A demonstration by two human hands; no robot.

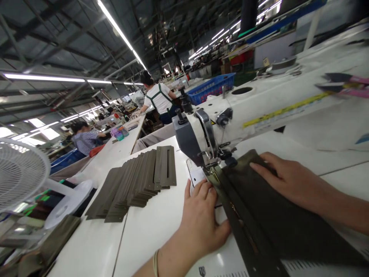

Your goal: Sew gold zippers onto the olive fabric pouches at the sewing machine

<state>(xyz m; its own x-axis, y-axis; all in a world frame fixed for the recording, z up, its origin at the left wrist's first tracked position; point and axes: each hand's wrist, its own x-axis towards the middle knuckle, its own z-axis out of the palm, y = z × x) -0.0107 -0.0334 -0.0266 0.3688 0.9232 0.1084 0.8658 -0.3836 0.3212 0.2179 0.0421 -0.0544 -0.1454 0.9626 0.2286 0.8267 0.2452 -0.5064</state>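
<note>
A dark olive fabric panel (276, 215) lies under the needle area of a white and grey sewing machine (188, 138). Along its left side runs a slot showing a brass-coloured line (233, 207), which looks like zipper teeth. My left hand (198, 219) rests palm down just in front of the presser foot (211, 165), fingers spread, fingertips and thumb at the panel's left edge. On the panel's far right part, my right hand (284, 179) grips the cloth, thumb and forefinger showing; its other fingers are partly hidden.
Overlapping olive fabric pieces (141, 179) are fanned out left of the machine. A white fan (23, 173) stands at the far left, near more folded cloth (59, 238). Pink-handled scissors (343, 82) lie on the machine arm. A blue basket (213, 88) and two people are beyond.
</note>
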